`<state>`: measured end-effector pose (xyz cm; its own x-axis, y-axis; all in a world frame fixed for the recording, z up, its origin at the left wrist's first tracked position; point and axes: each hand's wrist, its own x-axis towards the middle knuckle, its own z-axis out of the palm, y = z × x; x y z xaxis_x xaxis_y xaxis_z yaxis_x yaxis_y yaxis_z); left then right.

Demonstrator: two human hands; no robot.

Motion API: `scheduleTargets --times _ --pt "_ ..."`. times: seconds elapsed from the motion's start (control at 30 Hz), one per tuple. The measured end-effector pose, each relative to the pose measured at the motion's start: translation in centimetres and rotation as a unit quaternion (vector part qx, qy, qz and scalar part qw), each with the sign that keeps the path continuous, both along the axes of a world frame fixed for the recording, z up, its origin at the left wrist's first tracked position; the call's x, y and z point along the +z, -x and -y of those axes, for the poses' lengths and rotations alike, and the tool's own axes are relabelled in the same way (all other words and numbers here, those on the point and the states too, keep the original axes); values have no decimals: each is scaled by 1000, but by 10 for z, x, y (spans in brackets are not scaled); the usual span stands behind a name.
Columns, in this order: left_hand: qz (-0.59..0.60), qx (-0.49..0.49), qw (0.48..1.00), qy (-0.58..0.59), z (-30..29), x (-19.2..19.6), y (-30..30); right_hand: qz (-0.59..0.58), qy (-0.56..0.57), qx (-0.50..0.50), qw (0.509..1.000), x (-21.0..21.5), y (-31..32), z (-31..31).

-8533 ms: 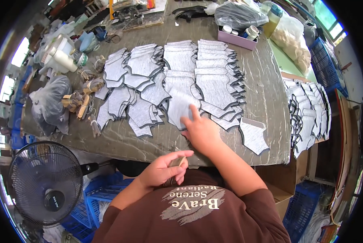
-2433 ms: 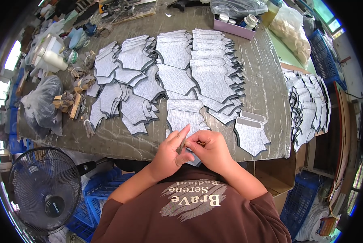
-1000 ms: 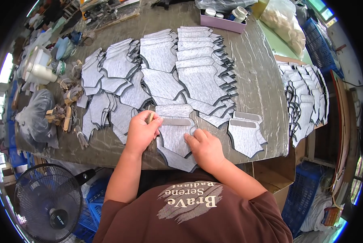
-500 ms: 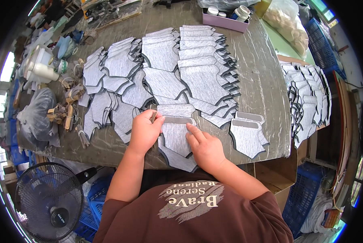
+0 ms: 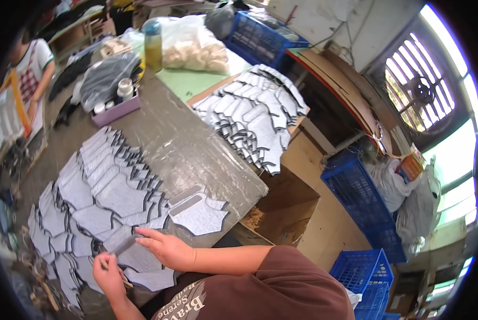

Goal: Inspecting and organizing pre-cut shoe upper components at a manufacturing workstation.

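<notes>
My left hand (image 5: 109, 276) is closed near the table's front edge, with a thin brown strip (image 5: 125, 280) showing out of it. Beside it, my right hand (image 5: 167, 250) has its fingers stretched out over a light grey fabric piece (image 5: 136, 257). A darker grey band (image 5: 122, 243) runs along that piece's upper edge, between the two hands. Right of my hands lie overlapping cut pieces (image 5: 201, 217), one with a dark band along its top. Overlapping rows of similar dark-edged grey pieces (image 5: 78, 189) spread behind and left of my hands.
A second heap of grey pieces (image 5: 255, 114) lies past the table's right edge, above an open cardboard box (image 5: 289, 200). Blue crates (image 5: 359, 194) stand to the right. A purple tray of bottles (image 5: 119, 109) sits at the back. Another person (image 5: 33, 66) is at far left.
The view has swung to the right, so the table and pieces appear shifted left. The right hand's fingers have stretched out more, while both hands remain at the same piece.
</notes>
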<state>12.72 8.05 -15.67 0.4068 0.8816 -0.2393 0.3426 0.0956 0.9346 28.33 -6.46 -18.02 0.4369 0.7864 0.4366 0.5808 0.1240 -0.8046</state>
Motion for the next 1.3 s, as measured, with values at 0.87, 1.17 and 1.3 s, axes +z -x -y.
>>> scheduleTargets --times 0.87,1.17,1.3 --pt "41 -240 955 -171 64 24 -40 -278 86 120 949 59 -19 11" --pt "-27 -258 900 -351 70 36 -34 -239 68 97 964 53 -4 7" --pt "-10 -251 898 -362 72 39 -33 -230 41 97 968 56 -1 8"
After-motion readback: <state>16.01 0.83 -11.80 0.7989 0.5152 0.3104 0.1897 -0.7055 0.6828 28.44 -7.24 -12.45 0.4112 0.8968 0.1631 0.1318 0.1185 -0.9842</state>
